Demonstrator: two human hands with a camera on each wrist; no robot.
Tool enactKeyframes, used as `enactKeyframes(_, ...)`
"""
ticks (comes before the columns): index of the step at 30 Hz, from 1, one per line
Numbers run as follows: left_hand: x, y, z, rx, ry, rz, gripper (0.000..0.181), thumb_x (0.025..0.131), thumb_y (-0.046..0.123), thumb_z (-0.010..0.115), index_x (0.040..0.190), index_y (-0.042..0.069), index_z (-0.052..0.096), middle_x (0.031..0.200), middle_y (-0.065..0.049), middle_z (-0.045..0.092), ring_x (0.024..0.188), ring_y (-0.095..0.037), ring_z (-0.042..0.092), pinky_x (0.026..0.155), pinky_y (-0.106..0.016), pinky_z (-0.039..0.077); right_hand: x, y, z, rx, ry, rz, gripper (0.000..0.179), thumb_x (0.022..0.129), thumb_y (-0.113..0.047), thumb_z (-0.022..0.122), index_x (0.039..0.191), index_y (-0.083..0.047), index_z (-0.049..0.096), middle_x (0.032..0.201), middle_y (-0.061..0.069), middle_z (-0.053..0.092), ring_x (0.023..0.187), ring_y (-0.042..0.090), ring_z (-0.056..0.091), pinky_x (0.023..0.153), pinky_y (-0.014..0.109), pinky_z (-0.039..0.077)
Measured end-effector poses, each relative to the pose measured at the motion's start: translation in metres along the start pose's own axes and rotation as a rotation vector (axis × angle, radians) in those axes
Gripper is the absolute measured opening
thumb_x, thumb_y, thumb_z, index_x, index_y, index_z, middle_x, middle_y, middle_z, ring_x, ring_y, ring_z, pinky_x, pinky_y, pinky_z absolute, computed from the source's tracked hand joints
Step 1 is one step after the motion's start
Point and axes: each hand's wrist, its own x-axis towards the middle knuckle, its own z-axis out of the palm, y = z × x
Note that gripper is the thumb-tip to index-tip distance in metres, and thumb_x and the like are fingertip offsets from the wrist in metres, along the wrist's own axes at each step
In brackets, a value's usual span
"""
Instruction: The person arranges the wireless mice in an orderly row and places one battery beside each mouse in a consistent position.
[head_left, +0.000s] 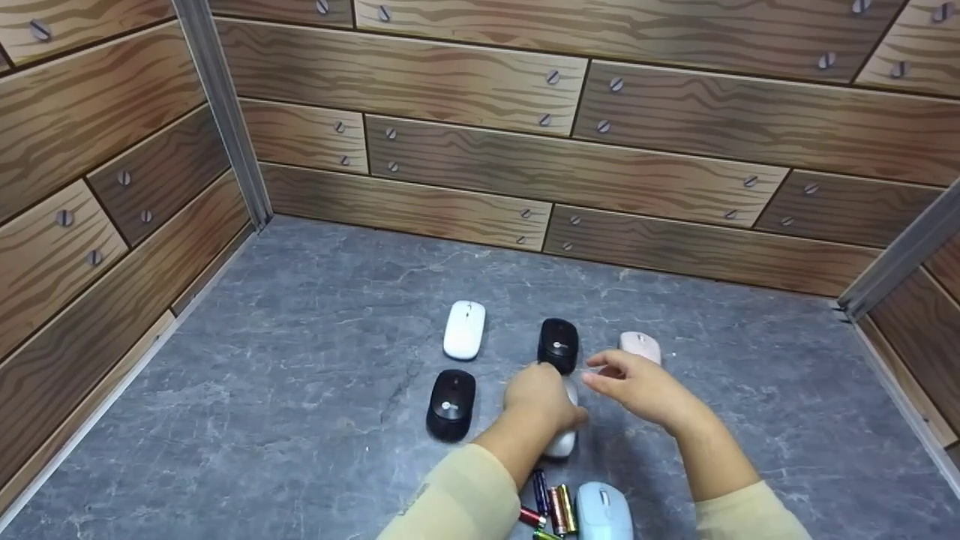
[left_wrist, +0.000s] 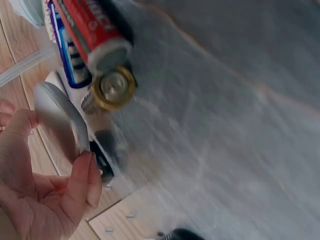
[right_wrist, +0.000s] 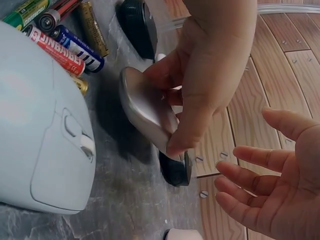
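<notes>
My left hand point(head_left: 541, 397) grips a silver-white computer mouse point(head_left: 559, 445) by its edges, thumb on one side and fingers on the other. In the right wrist view this mouse point(right_wrist: 145, 107) is tilted up on edge over the grey surface. My right hand point(head_left: 641, 386) is held just right of it, fingers spread and loosely bent, with nothing in them. A black mouse point(head_left: 558, 337) lies right beyond the left hand. Partly covered by the right hand, a pale pink mouse point(head_left: 639, 343) sits behind it.
Left of the hands lie a white mouse point(head_left: 464, 330) and another black mouse point(head_left: 451, 405). Near the front are a light blue mouse point(head_left: 604, 510) and several batteries point(head_left: 556, 510) in different colours. Wood-patterned walls point(head_left: 450, 142) enclose the grey marbled surface point(head_left: 300, 360).
</notes>
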Motion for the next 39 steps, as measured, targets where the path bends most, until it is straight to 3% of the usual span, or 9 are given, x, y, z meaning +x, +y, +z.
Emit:
enactKeyframes(8, 0.002, 0.008, 0.01, 0.106, -0.034, -0.044, 0.075, 0.06, 0.06, 0.074, 0.111, 0.007, 0.06, 0.101, -0.004, 0.064, 0.091, -0.019, 0.061, 0.074, -0.032, 0.051, 0.007, 0.011, 0.005, -0.035, 0.018, 0.013, 0.035, 0.088, -0.026, 0.06, 0.111, 0.001, 0.059, 0.101, 0.014, 0.063, 0.093, 0.028, 0.059, 0.079, 0.042, 0.049)
enactKeyframes(15, -0.001, 0.011, 0.013, 0.163, -0.057, -0.038, 0.093, 0.062, 0.061, 0.072, 0.133, 0.007, 0.045, 0.116, -0.006, 0.062, 0.104, -0.02, 0.058, 0.094, -0.035, 0.043, 0.009, 0.018, 0.007, -0.043, 0.032, 0.022, 0.036, 0.087, -0.027, 0.06, 0.11, 0.002, 0.059, 0.098, 0.014, 0.064, 0.09, 0.027, 0.059, 0.077, 0.041, 0.049)
enactKeyframes(26, 0.0, 0.008, 0.011, 0.13, -0.059, -0.039, 0.084, 0.06, 0.059, 0.074, 0.124, 0.01, 0.051, 0.108, -0.005, 0.062, 0.097, -0.02, 0.06, 0.074, -0.031, 0.051, 0.01, 0.021, 0.008, -0.059, 0.042, 0.053, 0.037, 0.087, -0.028, 0.06, 0.111, 0.001, 0.059, 0.099, 0.015, 0.064, 0.092, 0.029, 0.059, 0.078, 0.042, 0.048)
enactKeyframes(32, 0.0, 0.001, -0.004, 0.097, -0.069, -0.013, 0.079, 0.063, 0.059, 0.072, 0.121, 0.009, 0.053, 0.103, -0.006, 0.063, 0.095, -0.019, 0.06, 0.073, -0.031, 0.051, 0.008, 0.016, 0.006, -0.094, 0.037, 0.066, 0.039, 0.088, -0.03, 0.06, 0.111, 0.001, 0.059, 0.097, 0.015, 0.064, 0.09, 0.028, 0.059, 0.076, 0.041, 0.049)
enactKeyframes(39, 0.004, -0.007, -0.037, 0.064, -0.043, 0.077, 0.072, 0.068, 0.062, 0.066, 0.115, 0.008, 0.059, 0.104, -0.006, 0.064, 0.094, -0.021, 0.061, 0.074, -0.035, 0.052, 0.007, 0.003, 0.001, -0.101, 0.036, 0.056, 0.042, 0.087, -0.03, 0.06, 0.113, 0.003, 0.057, 0.1, 0.018, 0.063, 0.091, 0.03, 0.06, 0.075, 0.041, 0.05)
